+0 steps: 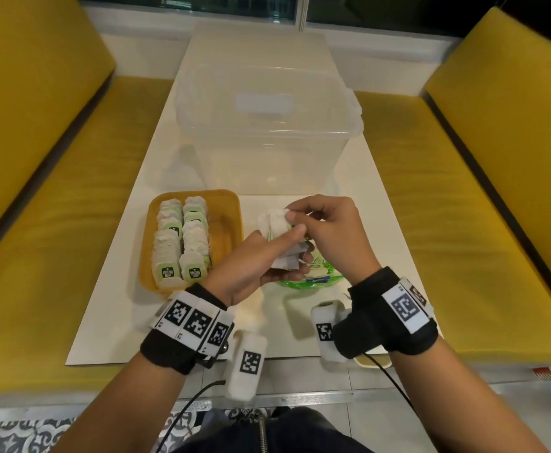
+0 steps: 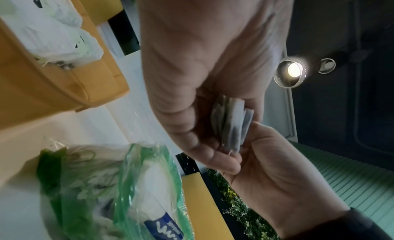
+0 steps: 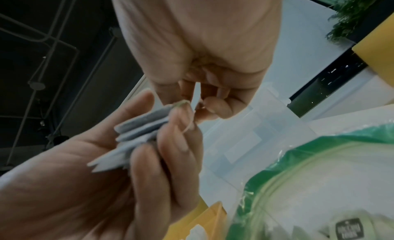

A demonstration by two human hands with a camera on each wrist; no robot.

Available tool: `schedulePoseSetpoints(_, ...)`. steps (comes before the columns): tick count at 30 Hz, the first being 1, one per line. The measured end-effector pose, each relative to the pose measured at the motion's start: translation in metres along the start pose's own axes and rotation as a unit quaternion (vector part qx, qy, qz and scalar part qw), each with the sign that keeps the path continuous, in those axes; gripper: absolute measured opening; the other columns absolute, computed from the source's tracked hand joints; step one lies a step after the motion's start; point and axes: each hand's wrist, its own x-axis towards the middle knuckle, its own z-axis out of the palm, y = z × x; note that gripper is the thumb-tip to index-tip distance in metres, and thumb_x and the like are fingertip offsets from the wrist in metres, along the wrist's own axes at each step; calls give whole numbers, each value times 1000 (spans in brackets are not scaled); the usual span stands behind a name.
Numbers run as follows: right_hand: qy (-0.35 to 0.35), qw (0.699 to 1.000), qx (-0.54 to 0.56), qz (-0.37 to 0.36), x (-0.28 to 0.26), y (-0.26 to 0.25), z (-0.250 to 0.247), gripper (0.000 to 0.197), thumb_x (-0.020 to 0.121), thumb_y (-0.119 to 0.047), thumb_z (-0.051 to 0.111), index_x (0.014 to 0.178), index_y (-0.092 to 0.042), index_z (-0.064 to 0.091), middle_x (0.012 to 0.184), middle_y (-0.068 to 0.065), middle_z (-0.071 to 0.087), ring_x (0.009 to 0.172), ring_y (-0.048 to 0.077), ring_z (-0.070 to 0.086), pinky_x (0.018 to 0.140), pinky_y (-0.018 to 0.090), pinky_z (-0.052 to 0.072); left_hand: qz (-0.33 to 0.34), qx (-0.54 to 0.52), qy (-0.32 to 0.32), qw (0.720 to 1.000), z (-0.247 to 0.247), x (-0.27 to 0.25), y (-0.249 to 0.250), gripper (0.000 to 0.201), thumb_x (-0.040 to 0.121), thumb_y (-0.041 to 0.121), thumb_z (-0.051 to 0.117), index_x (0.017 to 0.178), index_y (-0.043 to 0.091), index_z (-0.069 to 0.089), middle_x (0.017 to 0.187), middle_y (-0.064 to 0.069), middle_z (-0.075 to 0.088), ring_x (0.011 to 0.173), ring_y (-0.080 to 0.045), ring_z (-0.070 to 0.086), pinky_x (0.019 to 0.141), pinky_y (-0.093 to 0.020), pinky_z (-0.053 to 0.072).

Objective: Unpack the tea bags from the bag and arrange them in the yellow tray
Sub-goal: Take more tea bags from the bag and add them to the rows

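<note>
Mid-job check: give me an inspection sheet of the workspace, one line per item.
Surface: white table, bare at its right edge.
Job's things: yellow tray with two rows of tea bags; green bag beneath the hands; a bunch of tea bags held above it.
Clutter: clear lidded bin behind the tray.
Hands: left hand grips the bunch; right hand pinches its top.
Cables: black leads from both wrist bands.
Surroundings: yellow benches on both sides.

the tray (image 1: 228,204) lies left of the bag (image 1: 313,277), with the storage box (image 1: 267,125) behind both.
</note>
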Motion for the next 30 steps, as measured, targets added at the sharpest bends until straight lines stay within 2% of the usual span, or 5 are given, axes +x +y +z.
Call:
schedulePoseSetpoints(8,14,999,25,24,3,8,-13,10,86,-10,69,91,-9,77,80,-1,73,73,4,64,64,18,48,-25,-33,23,999,-3,9,3,16,93,21,59,91,7,65,81,-15,70,65,-18,67,59,-24,56)
schedulePoseSetpoints(12,-28,993,-104,47,15,17,-46,14,87,-15,67,98,-18,75,86,2,72,78,14,65,69,25,51,-42,-140,99,984,-14,20,3,20,95,11,50,88,1,65,82,-14,71,63,-17,68,55,-21,56)
schedulePoseSetpoints(16,-218,914,-336,68,15,31,-49,23,82,-8,67,101,-18,74,93,0,71,88,13,66,71,14,47,-35,-120,144,982,-22,27,4,25,97,14,49,94,5,72,76,-7,67,64,-13,63,56,-19,52)
schedulePoseSetpoints(22,-370,788,-490,43,6,61,-16,33,74,-17,73,106,-13,67,101,6,66,88,24,60,78,40,56,-33,-165,124,978,-10,33,11,26,98,8,43,98,2,68,86,-7,71,66,-12,64,52,-17,51)
schedulePoseSetpoints(30,-319,827,-463,-14,0,87,-19,14,80,-6,57,88,-13,65,89,1,63,82,23,58,72,37,52,-44,-174,147,973,-6,36,7,21,97,11,46,98,4,66,81,-5,56,59,-12,55,45,-16,43)
